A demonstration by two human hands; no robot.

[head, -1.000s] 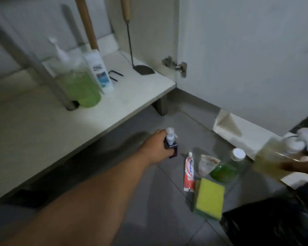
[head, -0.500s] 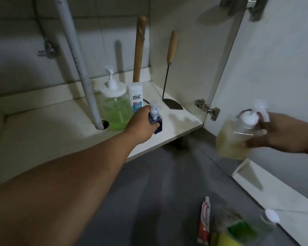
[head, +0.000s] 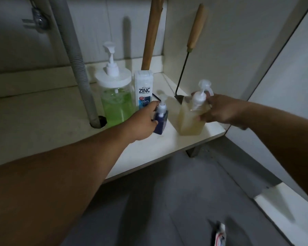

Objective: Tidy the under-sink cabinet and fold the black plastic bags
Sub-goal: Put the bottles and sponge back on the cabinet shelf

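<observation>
My left hand (head: 142, 121) grips a small dark blue pump bottle (head: 160, 119) that stands on the white cabinet floor (head: 43, 125), just in front of a white ZINC shampoo bottle (head: 144, 89). My right hand (head: 220, 110) holds a larger pump bottle of pale yellow liquid (head: 190, 119), its base resting on the shelf near the front right corner. A big clear pump jar of green liquid (head: 116, 102) stands left of the shampoo. No black bags are in view.
A grey corrugated drain hose (head: 75, 59) drops into a hole in the cabinet floor. A thick wooden handle (head: 152, 32) and a spatula-like tool with a wooden handle (head: 187, 55) lean in the back right corner. The open cabinet door (head: 283, 86) is at right. A toothpaste tube (head: 219, 237) lies on the grey floor.
Both hands moved from the floor up into the cabinet. The blue bottle now stands by the shampoo, and the yellow bottle came from mid-air at right down onto the shelf.
</observation>
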